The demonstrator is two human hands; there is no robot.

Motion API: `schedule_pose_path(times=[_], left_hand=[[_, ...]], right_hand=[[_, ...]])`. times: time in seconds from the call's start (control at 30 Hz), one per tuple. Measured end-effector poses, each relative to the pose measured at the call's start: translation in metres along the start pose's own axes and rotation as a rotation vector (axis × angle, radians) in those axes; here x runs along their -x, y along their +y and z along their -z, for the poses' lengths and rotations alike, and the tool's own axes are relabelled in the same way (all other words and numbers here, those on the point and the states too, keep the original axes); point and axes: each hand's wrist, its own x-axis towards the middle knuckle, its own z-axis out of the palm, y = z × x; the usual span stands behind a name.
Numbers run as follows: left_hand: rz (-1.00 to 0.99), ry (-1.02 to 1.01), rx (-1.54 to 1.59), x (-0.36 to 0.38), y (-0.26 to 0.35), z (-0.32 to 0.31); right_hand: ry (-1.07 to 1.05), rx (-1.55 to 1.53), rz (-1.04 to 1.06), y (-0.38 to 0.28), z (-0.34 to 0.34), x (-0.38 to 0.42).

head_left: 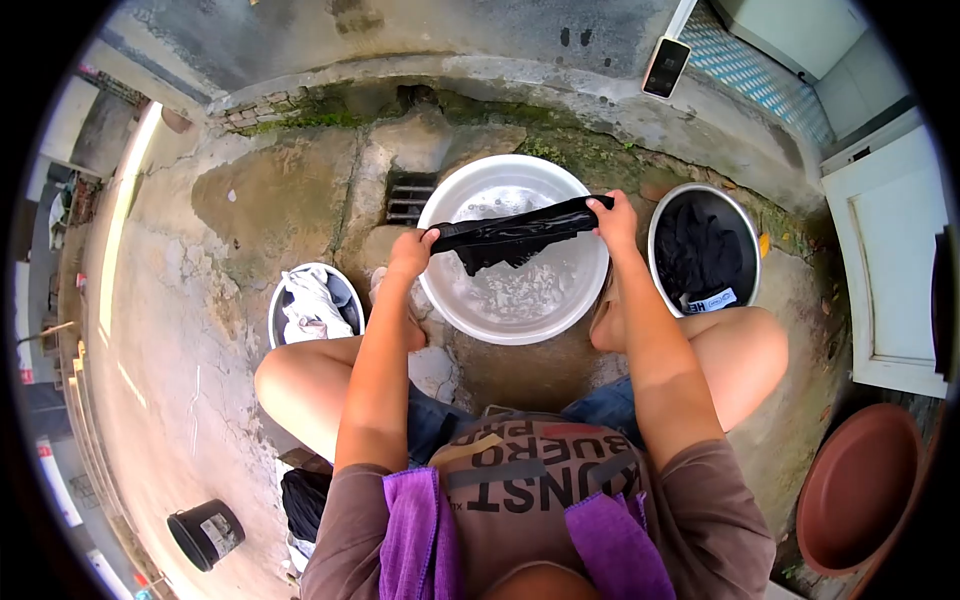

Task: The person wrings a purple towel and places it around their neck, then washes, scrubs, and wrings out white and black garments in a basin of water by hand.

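Observation:
Stretched between both hands is a wet black garment, its lower part hanging over the water. My left hand grips one end, fingers closed round it, near the left rim of a large white basin. At the other end, my right hand is closed on the cloth by the basin's right rim. Water with bubbles fills the basin below. To the right stands a metal basin with dark clothes. A smaller metal basin on the left holds white clothes.
A drain grate lies just left of the white basin. A black bucket stands at the lower left. At the lower right is a brown-red basin, below a white cabinet door. A mossy wall base runs behind.

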Motion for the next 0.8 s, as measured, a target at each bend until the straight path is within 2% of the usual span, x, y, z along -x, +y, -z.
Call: schedule_pose_path(times=[0.1,0.13,0.2,0.33,0.4,0.43,0.5,0.67,0.73,0.77,0.8], left_hand=[[0.075,0.203,0.153,-0.003,0.024,0.013],[0.074,0.194,0.149,-0.001,0.028,0.014],[-0.018,0.257,0.430,0.002,0.034,0.013],[0.049,0.069,0.153,0.005,0.008,-0.033],[0.108,-0.085,0.071,0.011,-0.008,-0.062],[0.174,-0.170,-0.013,0.016,-0.008,-0.072],[0.171,-0.234,-0.110,0.026,-0.012,-0.092],[0.249,-0.250,-0.109,0.042,-0.039,-0.158],[0.421,-0.258,0.140,0.053,-0.038,-0.175],[0.427,-0.261,0.140,0.061,-0.039,-0.189],[0.483,-0.256,0.480,0.066,-0.044,-0.212]], right_hand=[[0.045,-0.224,0.107,-0.020,-0.002,-0.003],[0.036,-0.337,0.168,-0.025,-0.001,-0.002],[-0.004,-0.352,0.096,-0.025,0.001,0.000],[-0.102,0.106,0.357,0.002,-0.017,0.007],[-0.228,0.342,0.208,0.023,-0.029,0.018],[-0.233,0.347,0.195,0.045,-0.037,0.019],[-0.289,0.393,0.392,0.091,-0.054,0.025],[-0.408,0.450,0.202,0.115,-0.075,0.059],[-0.353,0.316,0.061,0.124,-0.091,0.072],[-0.358,0.318,0.058,0.129,-0.101,0.080],[-0.293,0.200,-0.005,0.135,-0.113,0.084]])
